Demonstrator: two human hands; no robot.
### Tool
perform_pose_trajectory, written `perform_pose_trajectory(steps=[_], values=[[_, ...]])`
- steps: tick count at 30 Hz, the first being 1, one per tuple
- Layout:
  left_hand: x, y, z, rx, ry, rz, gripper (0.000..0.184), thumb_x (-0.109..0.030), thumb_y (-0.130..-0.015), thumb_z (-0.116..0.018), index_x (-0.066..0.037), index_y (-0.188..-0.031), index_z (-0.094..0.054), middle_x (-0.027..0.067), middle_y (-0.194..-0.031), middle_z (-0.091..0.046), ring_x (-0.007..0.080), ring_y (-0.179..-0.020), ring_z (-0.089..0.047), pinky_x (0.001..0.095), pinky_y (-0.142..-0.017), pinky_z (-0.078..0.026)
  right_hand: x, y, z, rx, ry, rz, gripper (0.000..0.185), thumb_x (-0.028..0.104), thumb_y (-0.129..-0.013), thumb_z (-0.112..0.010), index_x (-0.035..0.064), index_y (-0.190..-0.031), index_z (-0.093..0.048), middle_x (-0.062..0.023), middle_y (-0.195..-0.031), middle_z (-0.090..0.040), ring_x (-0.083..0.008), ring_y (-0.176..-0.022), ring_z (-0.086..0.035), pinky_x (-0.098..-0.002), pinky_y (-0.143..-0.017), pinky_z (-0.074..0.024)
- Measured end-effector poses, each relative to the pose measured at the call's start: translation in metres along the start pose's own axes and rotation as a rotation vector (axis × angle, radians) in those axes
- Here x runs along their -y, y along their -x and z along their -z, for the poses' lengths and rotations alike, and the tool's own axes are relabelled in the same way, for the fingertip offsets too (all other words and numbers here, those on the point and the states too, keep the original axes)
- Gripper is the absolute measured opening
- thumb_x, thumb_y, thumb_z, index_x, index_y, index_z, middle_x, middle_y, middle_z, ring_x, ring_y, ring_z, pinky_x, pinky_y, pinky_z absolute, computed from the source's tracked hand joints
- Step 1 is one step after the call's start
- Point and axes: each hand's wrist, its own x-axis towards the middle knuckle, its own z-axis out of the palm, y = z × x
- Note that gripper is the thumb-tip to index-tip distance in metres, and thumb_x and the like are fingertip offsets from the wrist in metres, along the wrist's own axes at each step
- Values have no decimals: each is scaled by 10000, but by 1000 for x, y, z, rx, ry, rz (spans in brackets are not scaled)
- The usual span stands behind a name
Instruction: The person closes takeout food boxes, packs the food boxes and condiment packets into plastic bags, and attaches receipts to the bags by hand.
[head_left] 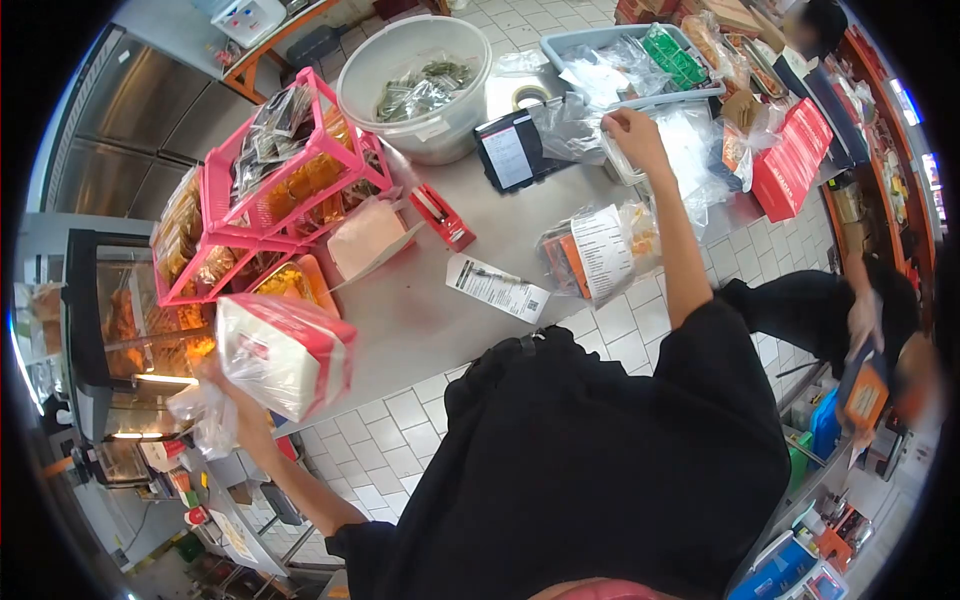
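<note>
My left hand [222, 385] is at the counter's left end, closed on a clear plastic bag that holds a white and red box [275, 355]. Loose plastic from this bag hangs below my fingers. On the far side, my right hand [636, 135] pinches a thin clear plastic bag [570, 128] by its edge. That bag lies partly over a black tablet-like device [515, 150]. Near my body are a printed receipt [495, 287] and a bagged packet with a paper list [602, 253]. A red stapler-like object [441, 217] rests mid-counter.
Pink baskets [225, 215] of packets stand at the left, beside a glass display case [150, 340]. A large clear tub [440, 135] and a blue-grey tray [700, 92] of plastic bags sit at the back. Another person's hand [862, 318] is at the right.
</note>
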Motion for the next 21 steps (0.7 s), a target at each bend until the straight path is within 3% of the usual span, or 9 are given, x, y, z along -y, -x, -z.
perform_pose_trajectory(steps=[4, 6, 7, 8, 10, 11, 14, 18, 21], values=[[65, 20, -51, 364, 66, 250, 839, -702, -1004, -306, -5, -1431, -492, 158, -1344, -563, 261, -1243, -499, 379, -1094, -346, -131, -40, -30, 392, 319, -197, 258, 184, -853, -677, -31, -982, -736, -228, -938, -731, -365, -865, -722, -429, -792, -566], [78, 38, -96, 678, 252, 35, 705, -580, -1066, -262, -30, -1201, -682, 160, -1271, -645, 276, -1239, -539, 407, -1111, -337, -150, -40, -46, 546, 480, -285, 206, 107, -838, -660, -38, -967, -728, -239, -940, -727, -356, -877, -731, -411, -776, -574], [49, 56, -118, 691, 325, -250, 621, -453, -1099, -256, -45, -1110, -724, 164, -1187, -688, 295, -1217, -558, 432, -1116, -346, -154, -38, -54, 478, 535, -250, 199, 88, -844, -632, -46, -959, -725, -255, -950, -720, -369, -894, -726, -430, -790, -572], [23, 70, -129, 761, 213, -437, 531, -353, -1098, -277, -59, -1149, -716, 164, -1238, -660, 306, -1216, -561, 444, -1118, -352, -153, -32, -62, 412, 590, -215, 197, 70, -850, -605, -54, -950, -721, -271, -960, -713, -381, -912, -721, -448, -805, -569], [21, 102, -169, 874, 8, -455, 398, -265, -1053, -380, -57, -1193, -689, 180, -1379, -548, 346, -1242, -532, 449, -1109, -352, -145, -23, -68, 320, 633, -179, 207, 48, -862, -560, -65, -938, -715, -292, -971, -702, -401, -928, -714, -479, -821, -565], [12, 119, -178, 765, -28, -669, 332, -228, -995, -513, -38, -1233, -646, 186, -1341, -559, 365, -1250, -518, 448, -1081, -379, -139, -20, -66, 295, 621, -179, 214, 45, -867, -543, -68, -935, -712, -297, -973, -699, -409, -928, -711, -491, -823, -562], [69, 148, -214, 530, -18, -564, 225, -179, -891, -639, -14, -1044, -633, 197, -1311, -564, 349, -1204, -532, 447, -1064, -382, -134, -18, -60, 228, 620, -174, 246, 83, -900, -512, -48, -919, -719, -285, -974, -706, -412, -921, -712, -488, -807, -572], [49, 163, -200, 168, -201, -464, 282, -198, -850, -768, -15, -794, -560, 150, -984, -665, 270, -830, -612, 393, -701, -470, -110, -15, -41, 141, 649, -218, 291, 136, -921, -486, -28, -899, -726, -268, -946, -715, -410, -897, -715, -482, -785, -575], [44, 170, -199, 277, 116, -221, 316, -208, -864, -791, -23, -746, -563, 92, -676, -609, 201, -563, -515, 346, -529, -409, -117, -24, -32, 101, 610, -251, 214, 110, -828, -629, 15, -979, -749, -233, -894, -725, -401, -867, -713, -469, -756, -576]])
